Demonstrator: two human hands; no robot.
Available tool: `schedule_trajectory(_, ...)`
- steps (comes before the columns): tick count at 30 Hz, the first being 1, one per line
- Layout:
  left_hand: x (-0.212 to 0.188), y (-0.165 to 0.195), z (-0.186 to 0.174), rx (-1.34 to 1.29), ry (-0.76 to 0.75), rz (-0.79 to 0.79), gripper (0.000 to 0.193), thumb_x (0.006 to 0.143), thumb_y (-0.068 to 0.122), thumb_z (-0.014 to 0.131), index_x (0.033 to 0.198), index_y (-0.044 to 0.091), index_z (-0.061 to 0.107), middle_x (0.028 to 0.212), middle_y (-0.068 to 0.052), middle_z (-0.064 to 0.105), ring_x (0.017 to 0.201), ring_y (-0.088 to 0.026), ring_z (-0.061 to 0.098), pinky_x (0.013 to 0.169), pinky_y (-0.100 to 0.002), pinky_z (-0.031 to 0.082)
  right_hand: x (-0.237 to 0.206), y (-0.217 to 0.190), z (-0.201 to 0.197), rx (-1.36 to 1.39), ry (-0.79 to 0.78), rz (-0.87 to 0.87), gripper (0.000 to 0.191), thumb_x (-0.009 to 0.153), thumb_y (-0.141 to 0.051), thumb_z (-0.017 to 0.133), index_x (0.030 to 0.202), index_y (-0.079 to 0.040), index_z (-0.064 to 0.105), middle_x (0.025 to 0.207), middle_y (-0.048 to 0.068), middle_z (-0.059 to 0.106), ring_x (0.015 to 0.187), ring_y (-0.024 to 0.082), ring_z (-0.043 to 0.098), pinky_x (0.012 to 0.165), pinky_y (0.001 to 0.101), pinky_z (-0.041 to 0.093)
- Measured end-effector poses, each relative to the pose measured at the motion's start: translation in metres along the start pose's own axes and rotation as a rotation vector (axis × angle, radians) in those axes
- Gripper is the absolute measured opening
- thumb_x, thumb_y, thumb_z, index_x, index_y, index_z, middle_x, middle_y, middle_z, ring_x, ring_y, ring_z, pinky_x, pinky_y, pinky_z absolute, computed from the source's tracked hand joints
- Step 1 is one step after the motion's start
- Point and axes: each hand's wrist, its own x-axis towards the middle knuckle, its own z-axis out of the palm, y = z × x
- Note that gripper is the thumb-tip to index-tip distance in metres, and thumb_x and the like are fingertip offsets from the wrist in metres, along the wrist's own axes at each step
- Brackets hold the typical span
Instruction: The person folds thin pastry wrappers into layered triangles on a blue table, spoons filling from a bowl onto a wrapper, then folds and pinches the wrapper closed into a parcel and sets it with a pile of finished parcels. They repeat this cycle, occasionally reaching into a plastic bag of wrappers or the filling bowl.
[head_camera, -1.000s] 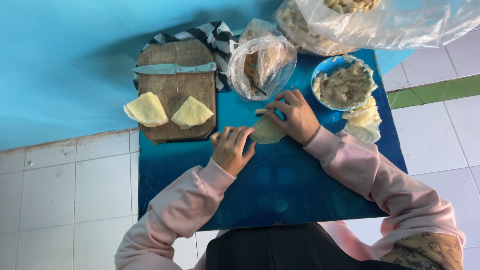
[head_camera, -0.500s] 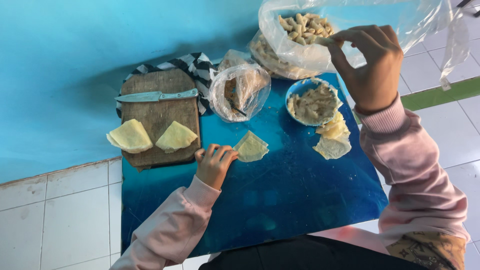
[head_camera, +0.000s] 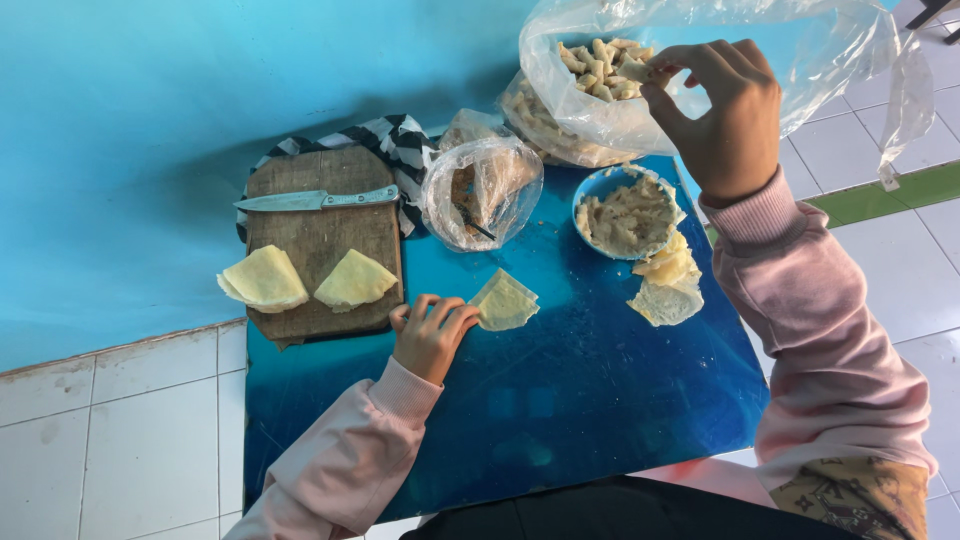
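Note:
My left hand (head_camera: 430, 335) rests on the blue table (head_camera: 560, 400), fingertips touching a folded pale yellow wrapper (head_camera: 505, 300). My right hand (head_camera: 715, 110) is raised at the mouth of a large clear plastic bag (head_camera: 700, 50) full of small pale pieces (head_camera: 598, 58), pinching one piece between thumb and fingers. Below the bag stands a blue bowl (head_camera: 627, 215) of beige filling, with loose wrappers (head_camera: 667, 285) beside it.
A wooden cutting board (head_camera: 320, 240) at the left carries a knife (head_camera: 315, 200) and two folded wrappers (head_camera: 305, 280). A checked cloth (head_camera: 395, 140) lies behind it. A small clear bag (head_camera: 482, 190) with a utensil stands mid-table. Tiled floor surrounds the table.
My right hand lifted from the wrapper up to the large bag and took hold of a piece. My left hand stayed on the wrapper.

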Motion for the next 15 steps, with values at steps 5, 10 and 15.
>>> schedule_trajectory(5, 0.019, 0.017, -0.027, -0.127, 0.059, -0.017, 0.033, 0.085, 0.025, 0.084, 0.116, 0.023, 0.072, 0.112, 0.009, 0.069, 0.101, -0.016, 0.061, 0.091, -0.039, 0.031, -0.007, -0.026, -0.015, 0.149, -0.057, 0.105, 0.017, 0.100, -0.008, 0.086, 0.112, -0.007, 0.075, 0.111, 0.003, 0.076, 0.094, 0.016, 0.068, 0.078, 0.0288, 0.049)
schedule_trajectory(10, 0.047, 0.049, -0.048, -0.539, 0.118, -0.129, 0.036, 0.088, 0.022, 0.083, 0.121, 0.018, 0.068, 0.117, 0.004, 0.074, 0.101, -0.017, 0.066, 0.091, -0.033, 0.041, -0.027, -0.085, -0.028, 0.477, -0.191, 0.320, 0.034, 0.089, -0.012, 0.087, 0.120, -0.008, 0.073, 0.106, 0.003, 0.075, 0.083, 0.012, 0.064, 0.070, 0.0266, 0.046)
schedule_trajectory(15, 0.069, 0.070, -0.047, -1.086, 0.055, -0.344, 0.040, 0.095, 0.011, 0.077, 0.134, 0.010, 0.068, 0.124, -0.002, 0.075, 0.094, -0.009, 0.063, 0.084, -0.025, 0.047, -0.041, -0.127, -0.028, 0.607, -0.247, 0.358, 0.038, 0.083, -0.011, 0.086, 0.119, -0.007, 0.073, 0.105, 0.004, 0.075, 0.086, 0.013, 0.066, 0.073, 0.0283, 0.048)
